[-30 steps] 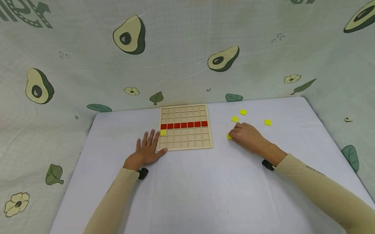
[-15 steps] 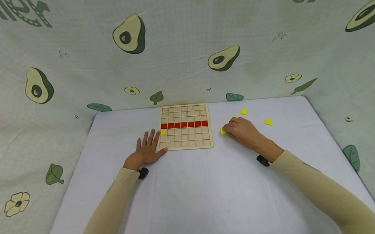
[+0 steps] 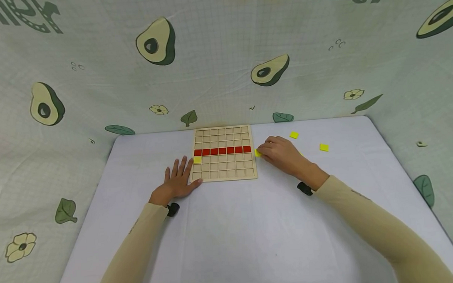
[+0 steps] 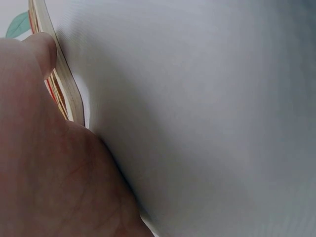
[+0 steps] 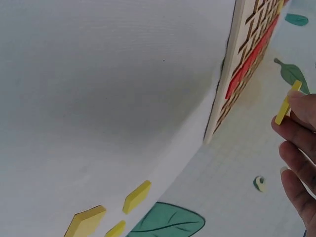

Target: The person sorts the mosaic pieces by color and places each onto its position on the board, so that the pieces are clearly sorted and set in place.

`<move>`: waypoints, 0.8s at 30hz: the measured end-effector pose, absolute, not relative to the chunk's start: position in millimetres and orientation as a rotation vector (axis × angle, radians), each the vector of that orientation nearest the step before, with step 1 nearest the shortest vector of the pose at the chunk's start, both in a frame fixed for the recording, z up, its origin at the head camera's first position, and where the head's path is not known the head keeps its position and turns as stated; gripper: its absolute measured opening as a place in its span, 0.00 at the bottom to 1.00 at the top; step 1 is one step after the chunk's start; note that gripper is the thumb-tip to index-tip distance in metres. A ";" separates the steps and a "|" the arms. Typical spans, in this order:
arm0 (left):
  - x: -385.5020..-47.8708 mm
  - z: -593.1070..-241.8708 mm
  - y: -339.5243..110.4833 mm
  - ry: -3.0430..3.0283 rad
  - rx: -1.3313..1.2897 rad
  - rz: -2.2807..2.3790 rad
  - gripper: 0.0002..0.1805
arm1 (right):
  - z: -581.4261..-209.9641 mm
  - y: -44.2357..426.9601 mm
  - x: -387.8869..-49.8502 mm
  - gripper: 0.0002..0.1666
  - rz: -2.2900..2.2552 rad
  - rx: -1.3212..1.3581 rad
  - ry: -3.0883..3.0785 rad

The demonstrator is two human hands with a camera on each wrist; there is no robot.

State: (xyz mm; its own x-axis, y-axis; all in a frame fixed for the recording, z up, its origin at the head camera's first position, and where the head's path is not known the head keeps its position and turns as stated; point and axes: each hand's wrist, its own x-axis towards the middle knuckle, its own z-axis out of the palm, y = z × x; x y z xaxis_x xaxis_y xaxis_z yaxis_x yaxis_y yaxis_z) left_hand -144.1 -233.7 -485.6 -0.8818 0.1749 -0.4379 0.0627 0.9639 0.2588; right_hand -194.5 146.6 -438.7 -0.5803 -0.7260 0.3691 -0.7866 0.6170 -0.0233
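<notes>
A wooden grid board (image 3: 224,173) lies near the table's back edge, with a row of red tiles (image 3: 222,151) across it and one yellow tile (image 3: 197,159) in the leftmost cell just below that row. My left hand (image 3: 175,184) rests flat with spread fingers at the board's left edge, its thumb at the near corner. Just off the board's right edge, my right hand (image 3: 281,155) pinches a yellow tile (image 3: 257,153). In the right wrist view this tile (image 5: 284,110) stands on edge between thumb and finger of the hand (image 5: 301,143).
Yellow tiles (image 3: 294,135) (image 3: 324,147) lie on the white table (image 3: 230,241) right of the board; the right hand mostly covers another. A patterned cloth (image 3: 215,42) hangs behind the table and at its sides.
My right hand has moved left and slightly toward the back with the pinched yellow tile, from among the loose tiles to beside the board. The left hand has stayed in place.
</notes>
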 end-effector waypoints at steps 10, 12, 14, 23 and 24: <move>-143.7 -486.2 -235.0 2.637 0.159 0.323 0.53 | -433.1 125.6 -198.7 0.15 0.280 1.238 -2.510; -144.6 -487.9 -235.4 2.634 0.156 0.312 0.53 | -432.2 121.6 -199.8 0.15 0.290 1.246 -2.498; -145.6 -489.8 -235.9 2.634 0.155 0.319 0.53 | -431.9 117.5 -201.0 0.14 0.294 1.256 -2.481; -146.7 -490.3 -234.9 2.638 0.160 0.327 0.53 | -430.4 97.3 -204.7 0.11 0.317 1.303 -2.449; -146.7 -490.1 -234.5 2.636 0.158 0.329 0.53 | -430.5 94.8 -204.5 0.10 0.321 1.310 -2.444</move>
